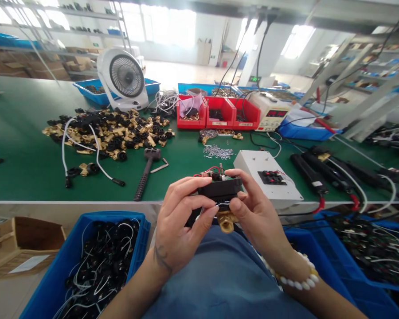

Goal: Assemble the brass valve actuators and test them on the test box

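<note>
Above my lap I hold a black actuator housing (219, 188), with a brass valve body (226, 222) below it. Red wires and part of a circuit board show at the housing's open top. My left hand (184, 217) pinches a thin silvery wire clip (223, 204) between thumb and forefinger, at the joint between housing and brass; its other fingers rest on the housing's left side. My right hand (257, 210) grips the housing and valve from the right, thumb near the brass. On the bench lies a pile of similar wire clips (217, 152).
A mallet (146, 173) and hex key (160, 165) lie left, before heaped brass valves (119, 133). A fan (124, 77), red bins (217, 114), a power supply (269, 113) and a grey switch box (266, 175) stand around. Blue crates (142, 235) flank me below the bench.
</note>
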Demonstrator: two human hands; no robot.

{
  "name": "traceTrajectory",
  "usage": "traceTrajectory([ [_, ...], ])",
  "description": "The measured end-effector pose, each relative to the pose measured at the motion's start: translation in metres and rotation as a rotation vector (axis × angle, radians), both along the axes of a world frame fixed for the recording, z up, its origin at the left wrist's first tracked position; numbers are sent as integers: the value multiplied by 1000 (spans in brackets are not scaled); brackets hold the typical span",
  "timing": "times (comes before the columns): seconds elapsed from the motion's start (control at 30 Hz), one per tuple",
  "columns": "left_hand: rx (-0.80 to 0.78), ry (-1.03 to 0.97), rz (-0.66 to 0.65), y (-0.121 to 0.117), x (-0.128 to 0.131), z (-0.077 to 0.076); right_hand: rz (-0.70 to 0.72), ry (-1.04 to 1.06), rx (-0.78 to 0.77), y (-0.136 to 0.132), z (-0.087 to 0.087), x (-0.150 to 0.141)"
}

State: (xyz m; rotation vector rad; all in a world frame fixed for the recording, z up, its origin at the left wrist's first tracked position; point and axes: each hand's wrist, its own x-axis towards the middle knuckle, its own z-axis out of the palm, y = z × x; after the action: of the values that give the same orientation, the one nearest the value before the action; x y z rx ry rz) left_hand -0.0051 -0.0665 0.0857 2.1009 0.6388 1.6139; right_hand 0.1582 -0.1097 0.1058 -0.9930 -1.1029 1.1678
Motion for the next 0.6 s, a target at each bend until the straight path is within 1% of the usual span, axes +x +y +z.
traceTrajectory([
  [0.17, -73, -31, 8, -5, 4, -6, -27, 37, -32, 2, -1, -4],
  [0.2, -113, -80, 7, -5, 5, -8, -26, 55, -30, 2, -2, -4],
  [0.23, -192, -151, -8, -6, 6, -9, -23, 71, -25, 3, -4, -5],
  [0.27, -320, -228, -59, -5, 7, -10, -19, 83, -20, 3, -5, -7],
  [0.3, -494, -300, -148, -4, 8, -10, -14, 85, -15, 3, -7, -8],
  [0.37, -889, -375, -401, 0, 10, -11, 0, 57, -15, 3, -9, -9],
  [0.4, -1052, -391, -514, 2, 11, -12, 9, 28, -22, 3, -8, -8],
  [0.43, -1156, -409, -581, 3, 12, -12, 30, -11, -28, 4, -6, -5],
  [0.47, -1196, -434, -590, 4, 13, -13, 80, -63, -35, 6, -2, 1],
  [0.5, -1183, -457, -555, 4, 13, -14, 166, -132, -38, 10, 3, 9],
  [0.57, -1077, -449, -454, 1, 14, -15, 361, -325, -26, 24, 17, 35],
  [0.6, -1022, -412, -416, -1, 15, -15, 424, -455, -5, 35, 23, 51],
])
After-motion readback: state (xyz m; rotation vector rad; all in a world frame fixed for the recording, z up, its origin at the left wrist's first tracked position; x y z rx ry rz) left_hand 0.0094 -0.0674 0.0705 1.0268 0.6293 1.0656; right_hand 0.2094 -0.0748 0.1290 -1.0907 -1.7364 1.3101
